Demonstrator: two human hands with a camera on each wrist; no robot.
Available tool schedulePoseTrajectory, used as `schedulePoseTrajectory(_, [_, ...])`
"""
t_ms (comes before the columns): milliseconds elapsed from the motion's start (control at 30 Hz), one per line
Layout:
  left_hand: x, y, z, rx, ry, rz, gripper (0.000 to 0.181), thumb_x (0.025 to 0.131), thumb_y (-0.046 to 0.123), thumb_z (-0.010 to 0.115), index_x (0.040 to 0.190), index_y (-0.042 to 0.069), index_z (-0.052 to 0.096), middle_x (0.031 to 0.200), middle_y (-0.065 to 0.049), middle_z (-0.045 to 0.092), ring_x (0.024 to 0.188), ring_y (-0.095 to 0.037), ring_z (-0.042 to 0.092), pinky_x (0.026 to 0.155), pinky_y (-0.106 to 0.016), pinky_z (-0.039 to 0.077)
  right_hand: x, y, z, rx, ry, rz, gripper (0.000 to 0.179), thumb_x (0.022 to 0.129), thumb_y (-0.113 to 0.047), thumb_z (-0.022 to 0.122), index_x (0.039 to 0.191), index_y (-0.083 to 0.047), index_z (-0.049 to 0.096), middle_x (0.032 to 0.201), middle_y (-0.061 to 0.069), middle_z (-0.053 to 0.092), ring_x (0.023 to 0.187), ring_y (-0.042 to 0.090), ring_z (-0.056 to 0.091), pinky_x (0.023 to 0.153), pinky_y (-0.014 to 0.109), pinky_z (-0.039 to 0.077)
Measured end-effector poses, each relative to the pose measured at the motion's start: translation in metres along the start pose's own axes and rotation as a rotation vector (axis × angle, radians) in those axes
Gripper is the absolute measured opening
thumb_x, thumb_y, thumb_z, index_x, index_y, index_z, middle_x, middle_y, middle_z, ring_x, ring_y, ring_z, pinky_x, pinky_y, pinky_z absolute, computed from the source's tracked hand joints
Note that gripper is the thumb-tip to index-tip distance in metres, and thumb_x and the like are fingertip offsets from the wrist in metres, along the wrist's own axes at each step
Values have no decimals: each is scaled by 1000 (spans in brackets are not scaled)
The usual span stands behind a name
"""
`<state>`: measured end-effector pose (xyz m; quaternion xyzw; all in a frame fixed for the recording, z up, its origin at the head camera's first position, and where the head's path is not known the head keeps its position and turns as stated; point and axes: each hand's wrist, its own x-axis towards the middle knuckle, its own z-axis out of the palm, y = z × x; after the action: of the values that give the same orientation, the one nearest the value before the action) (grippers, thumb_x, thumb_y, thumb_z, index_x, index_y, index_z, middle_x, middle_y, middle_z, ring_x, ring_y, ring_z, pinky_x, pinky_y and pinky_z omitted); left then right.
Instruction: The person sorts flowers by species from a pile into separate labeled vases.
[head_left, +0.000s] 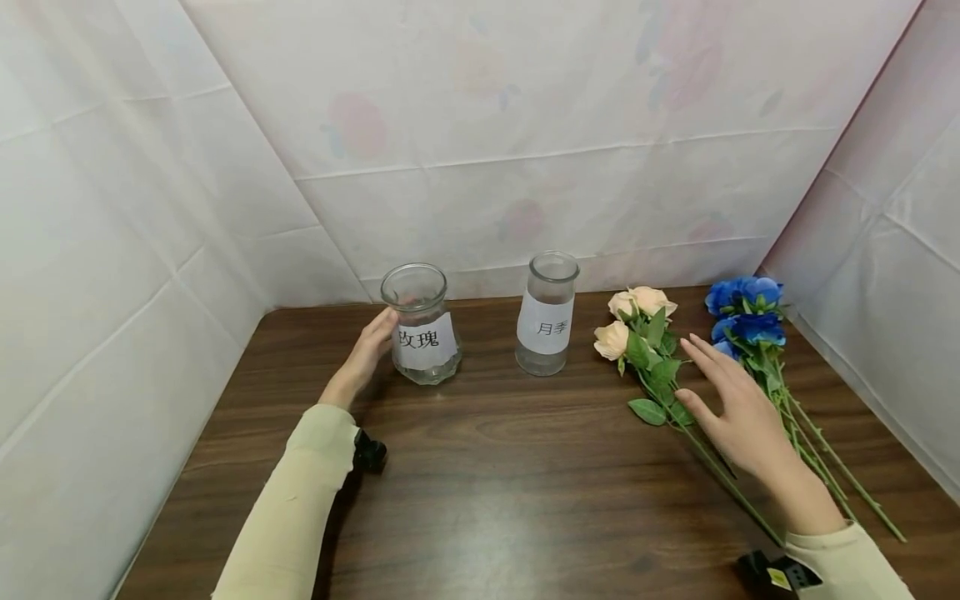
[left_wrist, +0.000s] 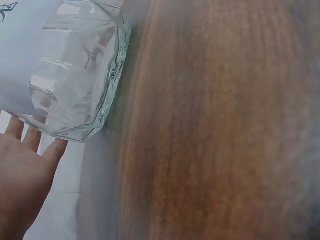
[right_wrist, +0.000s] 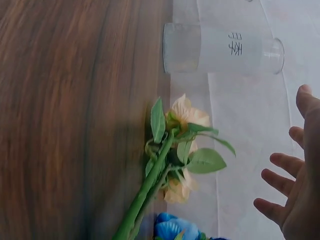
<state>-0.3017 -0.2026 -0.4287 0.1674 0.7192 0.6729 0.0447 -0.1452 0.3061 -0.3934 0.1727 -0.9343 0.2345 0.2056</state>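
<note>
My left hand (head_left: 365, 354) touches the left side of a wide glass vase (head_left: 426, 377) that bears a white paper label; its fingertips also meet the glass in the left wrist view. The right hand (head_left: 738, 412) hovers over the stems between two bunches of flowers, fingers spread and holding nothing. Left of it lie cream roses (head_left: 611, 340) with green leaves. To its right lie blue flowers (head_left: 757, 327) on long green stems. In the right wrist view, the spread fingers (right_wrist: 282, 182) stand apart from the cream roses (right_wrist: 190, 112).
A narrower glass vase (head_left: 542, 364), also with a white label, stands upright between the wide vase and the cream roses. Everything rests on a dark wooden table (head_left: 480, 483). Pale patterned cloth (head_left: 480, 200) hangs behind it and at both sides.
</note>
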Motion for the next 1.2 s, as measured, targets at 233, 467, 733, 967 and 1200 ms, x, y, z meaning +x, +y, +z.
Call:
schedulePoseTrajectory(233, [-2, 0, 2, 1, 25, -5, 56, 109, 32, 28, 155, 2, 26, 159, -16, 26, 145, -30, 21, 116, -56, 17, -10, 11, -13, 152, 50, 123, 62, 99, -17, 62, 155, -28, 36, 155, 12, 37, 141, 35, 33, 110, 60, 27])
schedulePoseTrajectory(467, [-2, -1, 4, -29, 47, 2, 54, 109, 29, 28, 153, -1, 29, 157, -16, 29, 143, -27, 25, 117, -52, 17, -21, 28, -26, 179, 175, 227, 52, 99, -15, 62, 148, -23, 48, 138, -19, 53, 114, -17, 41, 87, 5, 31])
schedulePoseTrajectory(733, [-1, 1, 7, -66, 71, 27, 54, 107, 29, 34, 153, 1, 31, 156, -17, 31, 145, -25, 22, 119, -50, 11, -36, 51, -40, 290, 241, 343, 44, 100, -10, 60, 144, -11, 53, 119, -30, 58, 101, -14, 53, 76, 3, 39])
schedulePoseTrajectory(967, [-1, 0, 8, -74, 68, 35, 54, 107, 30, 34, 153, 2, 32, 157, -14, 32, 145, -23, 24, 119, -47, 11, -44, 66, -49, 392, 230, 425, 37, 100, -12, 60, 137, -10, 59, 109, -27, 64, 94, -11, 59, 72, 4, 45])
schedulePoseTrajectory(1200, [-4, 1, 11, -76, 65, 44, 52, 108, 29, 31, 153, 1, 31, 156, -14, 33, 145, -24, 23, 120, -45, 9, -49, 83, -52, 492, 235, 473, 30, 99, -9, 61, 126, -20, 66, 99, -27, 68, 83, -10, 64, 65, 9, 50])
